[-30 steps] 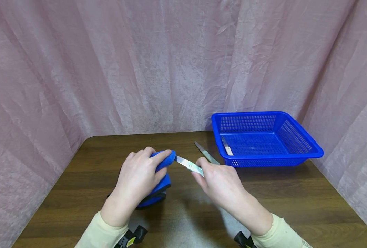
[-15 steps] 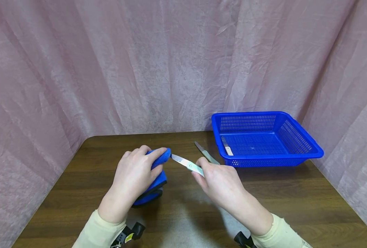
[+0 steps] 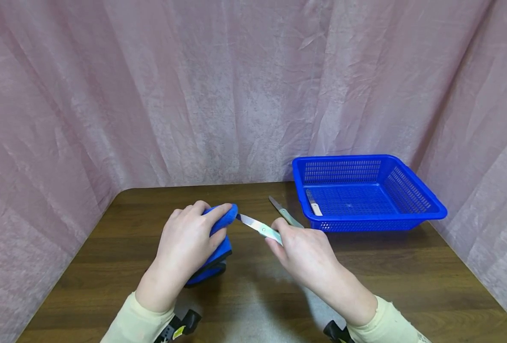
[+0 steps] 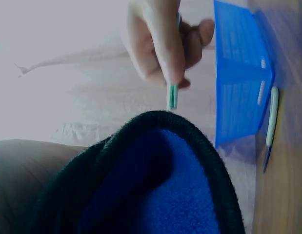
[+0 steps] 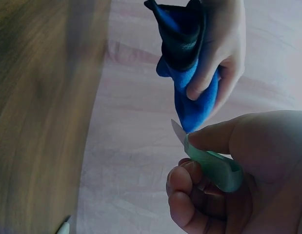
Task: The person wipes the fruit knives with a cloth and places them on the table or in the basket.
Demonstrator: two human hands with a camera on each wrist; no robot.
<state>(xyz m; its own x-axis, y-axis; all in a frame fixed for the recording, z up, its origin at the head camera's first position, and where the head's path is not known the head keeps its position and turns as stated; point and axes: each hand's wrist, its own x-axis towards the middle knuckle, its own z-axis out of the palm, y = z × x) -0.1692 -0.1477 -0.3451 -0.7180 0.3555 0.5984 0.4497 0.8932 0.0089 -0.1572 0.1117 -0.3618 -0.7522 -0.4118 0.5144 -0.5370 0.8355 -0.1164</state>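
My left hand [image 3: 186, 243] grips a folded blue cloth [image 3: 222, 250] with dark edging, thumb and fingers pinching it near the blade tip of a knife [image 3: 271, 233]. My right hand [image 3: 311, 255] holds that knife by its pale green handle, the blade pointing left toward the cloth. In the right wrist view, the cloth [image 5: 194, 105] hangs from the left hand [image 5: 224, 58] beside the blade [image 5: 178, 130]. Whether cloth and blade touch is hard to tell. The left wrist view shows the cloth [image 4: 185, 195] large in front, hiding most of the blade.
A blue plastic basket [image 3: 377, 217] stands at the back right, with a white-handled knife [image 3: 314, 206] inside. Against its left front side lies another green-handled knife [image 3: 288, 217] on the wooden table [image 3: 159, 205]. A pink curtain [image 3: 236, 95] hangs behind.
My left hand has moved left with the cloth, along the blade toward its tip, then slightly back right. The right hand and its knife have stayed almost still.
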